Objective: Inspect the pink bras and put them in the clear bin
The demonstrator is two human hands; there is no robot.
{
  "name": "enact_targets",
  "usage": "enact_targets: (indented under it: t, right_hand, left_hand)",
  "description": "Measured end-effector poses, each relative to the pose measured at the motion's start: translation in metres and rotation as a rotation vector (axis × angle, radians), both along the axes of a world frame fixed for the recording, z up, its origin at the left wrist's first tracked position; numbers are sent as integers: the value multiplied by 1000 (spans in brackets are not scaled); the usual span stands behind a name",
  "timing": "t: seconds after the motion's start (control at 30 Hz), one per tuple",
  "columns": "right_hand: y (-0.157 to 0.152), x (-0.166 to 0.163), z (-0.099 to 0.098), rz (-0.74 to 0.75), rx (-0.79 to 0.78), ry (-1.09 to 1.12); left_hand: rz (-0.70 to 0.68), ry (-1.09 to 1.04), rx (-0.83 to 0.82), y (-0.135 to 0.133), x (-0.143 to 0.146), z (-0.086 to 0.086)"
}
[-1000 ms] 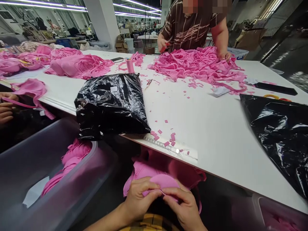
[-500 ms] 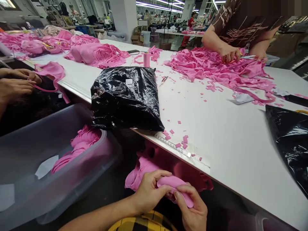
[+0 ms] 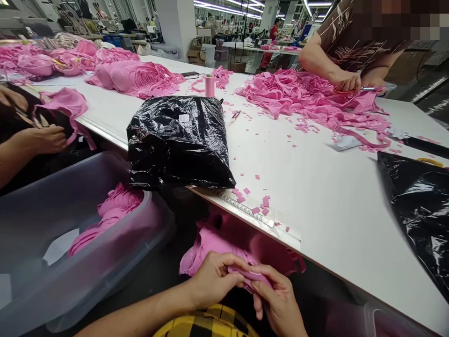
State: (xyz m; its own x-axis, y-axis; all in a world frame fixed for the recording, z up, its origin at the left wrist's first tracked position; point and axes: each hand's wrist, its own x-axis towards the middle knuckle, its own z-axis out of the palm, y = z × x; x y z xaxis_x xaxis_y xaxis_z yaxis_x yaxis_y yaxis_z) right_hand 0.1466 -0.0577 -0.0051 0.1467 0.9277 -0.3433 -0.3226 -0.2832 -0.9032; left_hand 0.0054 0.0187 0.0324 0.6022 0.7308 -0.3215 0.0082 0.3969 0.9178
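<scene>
My left hand and my right hand meet in my lap, below the near edge of the white table. Both pinch the same piece of pink fabric, fingers curled over its folded edge. More of that pink fabric bunches up behind my hands, under the table edge. A measuring tape strip lies along the table edge just above, with small pink offcuts scattered by it.
A black plastic bag sits on the table ahead; another black bag lies at right. A clear bin with pink pieces stands at my left. A person opposite cuts in a pink pile; another person's hands work at left.
My hands have drawn closer together on the pink piece, folding it smaller. The view shifted slightly. The person opposite keeps cutting; the hands at left moved.
</scene>
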Motion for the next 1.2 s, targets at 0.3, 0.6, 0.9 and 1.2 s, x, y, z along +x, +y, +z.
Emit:
enact_targets:
  t: [0.3, 0.6, 0.9, 1.2]
  right_hand:
    - [-1, -8, 3, -85, 154, -189]
    - [-3, -8, -4, -47, 135, -195]
    - [-9, -14, 2, -168, 75, -169]
    - [-9, -11, -12, -191, -133, 85]
  left_hand:
    - [131, -67, -230, -1, 4, -8]
    - [140, -13, -242, 2, 4, -11]
    - [113, 4, -312, 0, 4, -8]
    - [-90, 62, -158, -4, -2, -18]
